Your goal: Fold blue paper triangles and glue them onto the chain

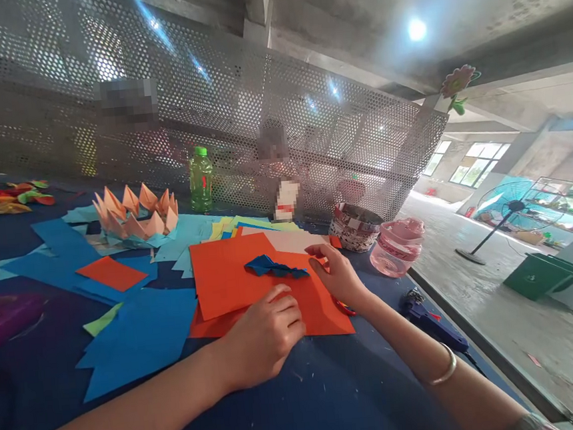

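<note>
A folded blue paper strip (276,268) with a jagged, pleated outline lies across the orange paper sheets (231,273). Below it, my left hand (269,333) rests over the sheets' front edge with its fingers curled inward; its fingertips are hidden, so I cannot tell whether it grips anything. My right hand (339,274) is at the strip's right end, fingers bent but apart, with nothing seen between them. Under the right wrist peeks out the red handle of what look like scissors (345,307).
Blue sheets (141,335) and a pointed orange paper ring (136,215) lie left. A green bottle (202,180) stands behind. Toward the right edge are a patterned basket (355,229), a pink cup (397,249) and a blue glue gun (434,322). A perforated metal screen (237,112) borders the table.
</note>
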`<control>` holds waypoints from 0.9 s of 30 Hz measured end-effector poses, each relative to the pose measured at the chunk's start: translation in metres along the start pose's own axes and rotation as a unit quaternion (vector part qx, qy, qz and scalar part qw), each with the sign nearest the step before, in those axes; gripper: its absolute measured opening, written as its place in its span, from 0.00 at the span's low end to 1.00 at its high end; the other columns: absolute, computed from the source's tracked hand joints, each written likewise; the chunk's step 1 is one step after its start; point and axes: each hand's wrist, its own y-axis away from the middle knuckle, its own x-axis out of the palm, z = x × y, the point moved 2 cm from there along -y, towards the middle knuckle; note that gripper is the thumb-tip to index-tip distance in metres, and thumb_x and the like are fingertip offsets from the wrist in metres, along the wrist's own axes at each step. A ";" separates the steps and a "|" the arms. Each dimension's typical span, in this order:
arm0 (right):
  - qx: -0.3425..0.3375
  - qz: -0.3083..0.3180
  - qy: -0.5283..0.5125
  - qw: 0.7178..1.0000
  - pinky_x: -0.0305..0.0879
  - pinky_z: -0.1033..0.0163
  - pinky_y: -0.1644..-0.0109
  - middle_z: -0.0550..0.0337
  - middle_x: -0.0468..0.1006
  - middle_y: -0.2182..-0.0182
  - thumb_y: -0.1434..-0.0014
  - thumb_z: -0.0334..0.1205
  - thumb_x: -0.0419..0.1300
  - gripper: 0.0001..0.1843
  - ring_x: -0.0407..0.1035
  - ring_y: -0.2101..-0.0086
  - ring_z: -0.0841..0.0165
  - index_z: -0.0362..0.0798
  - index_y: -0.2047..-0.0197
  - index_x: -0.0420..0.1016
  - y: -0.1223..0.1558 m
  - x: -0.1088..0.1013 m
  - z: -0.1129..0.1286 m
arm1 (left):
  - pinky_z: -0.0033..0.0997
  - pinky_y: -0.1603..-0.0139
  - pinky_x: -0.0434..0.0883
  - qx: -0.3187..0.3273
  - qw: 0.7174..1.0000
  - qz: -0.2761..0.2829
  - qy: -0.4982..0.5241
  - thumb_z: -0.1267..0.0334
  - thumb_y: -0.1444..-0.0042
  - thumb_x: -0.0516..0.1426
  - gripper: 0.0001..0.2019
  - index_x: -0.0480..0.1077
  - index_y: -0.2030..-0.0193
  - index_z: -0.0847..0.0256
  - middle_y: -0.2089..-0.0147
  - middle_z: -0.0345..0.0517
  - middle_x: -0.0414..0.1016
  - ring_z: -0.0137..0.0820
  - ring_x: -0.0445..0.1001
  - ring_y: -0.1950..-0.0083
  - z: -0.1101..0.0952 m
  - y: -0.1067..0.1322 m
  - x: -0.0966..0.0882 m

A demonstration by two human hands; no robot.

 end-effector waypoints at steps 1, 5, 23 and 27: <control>-0.004 -0.002 0.002 1.000 0.68 0.56 0.52 0.53 0.78 0.55 0.40 0.35 0.53 0.12 0.71 0.54 0.62 0.50 0.53 0.73 0.006 -0.001 0.004 | 0.45 0.39 0.58 -0.001 1.000 -0.001 -0.001 0.75 0.44 0.54 0.07 0.72 0.66 0.62 0.67 0.45 0.76 0.36 0.70 0.59 0.000 0.000 0.000; -0.033 -0.031 0.002 0.999 0.67 0.57 0.52 0.55 0.79 0.58 0.40 0.32 0.54 0.11 0.71 0.56 0.62 0.49 0.56 0.74 0.029 0.003 0.018 | 0.45 0.41 0.60 -0.004 1.000 -0.004 -0.003 0.75 0.43 0.53 0.08 0.72 0.67 0.62 0.68 0.45 0.76 0.36 0.71 0.59 0.003 0.000 -0.003; -0.062 -0.085 -0.065 0.992 0.67 0.61 0.62 0.57 0.80 0.68 0.38 0.38 0.55 0.08 0.72 0.67 0.65 0.49 0.62 0.76 0.053 -0.002 0.039 | 0.37 0.56 0.67 -0.389 0.877 0.283 -0.005 0.67 0.49 0.60 0.08 0.73 0.61 0.59 0.53 0.51 0.76 0.45 0.73 0.50 0.080 0.076 -0.104; -0.072 -0.073 -0.078 0.992 0.68 0.61 0.60 0.57 0.80 0.67 0.37 0.37 0.55 0.08 0.73 0.65 0.64 0.49 0.62 0.76 0.055 0.000 0.043 | 0.39 0.53 0.66 -0.443 0.835 0.324 0.030 0.65 0.54 0.62 0.16 0.71 0.56 0.58 0.49 0.52 0.74 0.49 0.70 0.44 0.093 0.102 -0.107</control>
